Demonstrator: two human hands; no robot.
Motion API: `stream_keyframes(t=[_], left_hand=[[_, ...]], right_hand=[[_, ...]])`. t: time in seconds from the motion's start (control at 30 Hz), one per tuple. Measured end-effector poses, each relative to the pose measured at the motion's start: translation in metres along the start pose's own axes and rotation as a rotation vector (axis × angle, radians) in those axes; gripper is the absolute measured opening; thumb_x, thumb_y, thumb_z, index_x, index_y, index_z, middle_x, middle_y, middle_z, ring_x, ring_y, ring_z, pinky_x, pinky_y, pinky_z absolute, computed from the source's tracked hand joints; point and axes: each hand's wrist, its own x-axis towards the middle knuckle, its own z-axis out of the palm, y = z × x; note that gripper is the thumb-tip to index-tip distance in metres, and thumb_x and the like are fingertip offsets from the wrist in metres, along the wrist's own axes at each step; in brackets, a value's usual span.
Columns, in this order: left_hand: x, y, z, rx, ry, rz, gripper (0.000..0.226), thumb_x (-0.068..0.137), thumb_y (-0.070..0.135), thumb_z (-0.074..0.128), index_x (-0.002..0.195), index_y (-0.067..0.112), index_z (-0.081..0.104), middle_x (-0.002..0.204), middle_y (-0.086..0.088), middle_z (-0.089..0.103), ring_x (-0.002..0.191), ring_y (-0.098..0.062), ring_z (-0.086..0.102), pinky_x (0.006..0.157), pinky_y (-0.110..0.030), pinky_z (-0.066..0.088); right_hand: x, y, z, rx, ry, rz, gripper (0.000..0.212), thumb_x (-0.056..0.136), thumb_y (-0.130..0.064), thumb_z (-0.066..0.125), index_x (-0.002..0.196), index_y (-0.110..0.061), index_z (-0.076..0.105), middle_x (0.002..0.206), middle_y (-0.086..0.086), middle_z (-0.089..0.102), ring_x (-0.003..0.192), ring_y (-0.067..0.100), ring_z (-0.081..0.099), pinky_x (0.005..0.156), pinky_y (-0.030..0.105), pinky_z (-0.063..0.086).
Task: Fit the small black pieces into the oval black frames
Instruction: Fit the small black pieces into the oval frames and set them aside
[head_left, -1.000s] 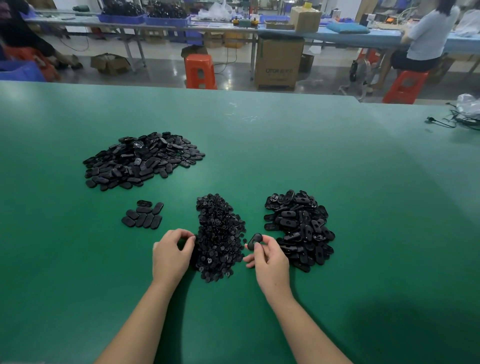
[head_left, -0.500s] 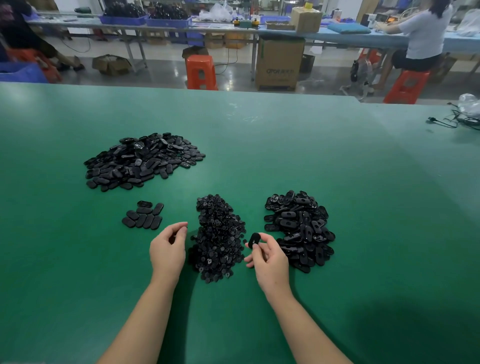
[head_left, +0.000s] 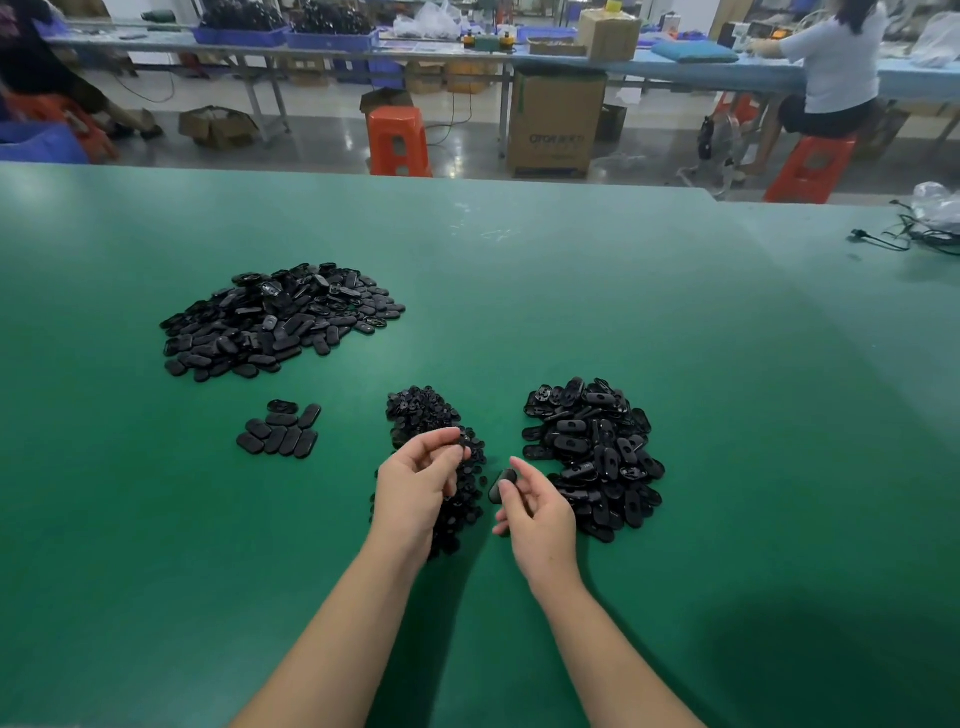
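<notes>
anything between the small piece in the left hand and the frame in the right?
Nothing visible. The left hand pinches a small black piece above the pile of small pieces; the right hand holds an oval frame beside it. Only an open gap above the green table separates them.

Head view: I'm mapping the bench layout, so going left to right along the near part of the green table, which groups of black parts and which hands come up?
Small laid-out group of ovals → left hand over the pile of small pieces → right hand holding an oval frame → pile of oval frames.
</notes>
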Motion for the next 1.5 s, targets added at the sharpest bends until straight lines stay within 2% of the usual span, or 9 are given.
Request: stream_keyframes(t=[0.07,0.2,0.5,0.67,0.8,1.03,1.27,1.37,1.5], left_hand=[[0.000,-0.003,0.002,-0.005,0.017,-0.038,0.013,0.091,0.001,0.069,0.101,0.008,0.073,0.082,-0.014,0.074,0.051,-0.009,0.046,0.052,-0.019,0.043],[-0.001,-0.007,0.005,0.038,0.014,-0.076,0.007,0.089,0.003,0.072,0.092,0.009,0.075,0.076,-0.011,0.074,0.047,-0.009,0.044,0.047,-0.019,0.040],[-0.009,-0.007,0.015,0.235,0.005,-0.089,0.012,0.087,0.004,0.074,0.083,0.014,0.078,0.052,0.004,0.060,0.043,-0.007,0.044,0.042,-0.017,0.037],[-0.013,-0.005,0.021,0.458,-0.001,0.002,0.012,0.088,0.010,0.074,0.081,0.020,0.078,0.066,0.007,0.073,0.052,0.000,0.059,0.052,-0.013,0.045],[-0.016,-0.001,0.028,0.682,0.009,0.082,0.015,0.090,0.014,0.072,0.080,0.025,0.076,0.074,0.013,0.072,0.064,0.010,0.062,0.056,-0.004,0.042],[-0.023,-0.001,0.034,0.704,0.047,0.094,0.015,0.090,0.012,0.069,0.082,0.022,0.076,0.073,0.011,0.072,0.068,0.008,0.064,0.055,-0.003,0.042],[-0.020,-0.002,0.039,0.743,0.057,0.083,0.013,0.087,0.015,0.072,0.078,0.024,0.071,0.074,0.009,0.071,0.073,-0.006,0.066,0.067,-0.021,0.052],[-0.016,-0.001,0.038,0.777,0.051,0.066,0.012,0.086,0.021,0.075,0.079,0.024,0.067,0.074,0.008,0.068,0.070,-0.007,0.063,0.061,-0.020,0.045],[-0.012,0.001,0.036,0.810,0.003,0.052,0.012,0.087,0.027,0.077,0.091,0.025,0.066,0.083,0.008,0.068,0.075,-0.008,0.062,0.060,-0.013,0.040]], right_hand=[[0.000,-0.001,0.000,0.009,-0.001,-0.011,0.030,0.099,-0.003,0.060,0.124,-0.020,0.063,0.090,0.008,0.065,0.061,0.005,0.061,0.059,0.023,0.057],[0.000,-0.002,0.000,0.040,0.017,-0.007,0.010,0.101,-0.002,0.057,0.108,-0.007,0.062,0.088,0.015,0.071,0.064,0.015,0.070,0.061,0.027,0.059],[0.001,0.000,0.000,0.070,0.029,0.022,0.009,0.102,-0.009,0.056,0.101,-0.015,0.062,0.088,0.007,0.077,0.078,0.019,0.077,0.059,0.030,0.059],[0.003,0.004,-0.001,0.012,0.034,0.031,0.009,0.099,-0.014,0.062,0.103,-0.019,0.069,0.096,0.002,0.078,0.094,0.018,0.075,0.084,0.046,0.061],[0.002,0.001,-0.002,-0.011,0.035,0.018,0.015,0.099,-0.012,0.062,0.099,-0.026,0.069,0.094,-0.002,0.079,0.092,0.013,0.074,0.084,0.038,0.061],[0.001,-0.001,-0.004,-0.018,0.032,0.000,0.015,0.099,-0.009,0.061,0.097,-0.023,0.065,0.086,-0.008,0.078,0.079,0.006,0.073,0.068,0.020,0.056],[0.000,-0.003,-0.006,0.007,0.024,-0.016,0.017,0.099,-0.006,0.059,0.096,-0.022,0.064,0.083,-0.012,0.076,0.072,0.001,0.070,0.060,0.015,0.053],[0.000,-0.003,-0.006,0.039,0.033,0.002,0.016,0.100,-0.005,0.057,0.098,-0.020,0.064,0.084,-0.004,0.077,0.073,0.006,0.071,0.062,0.021,0.056],[0.002,0.000,-0.006,0.057,0.030,0.033,0.012,0.102,-0.009,0.056,0.105,-0.017,0.064,0.092,0.008,0.075,0.087,0.025,0.071,0.082,0.044,0.060]])
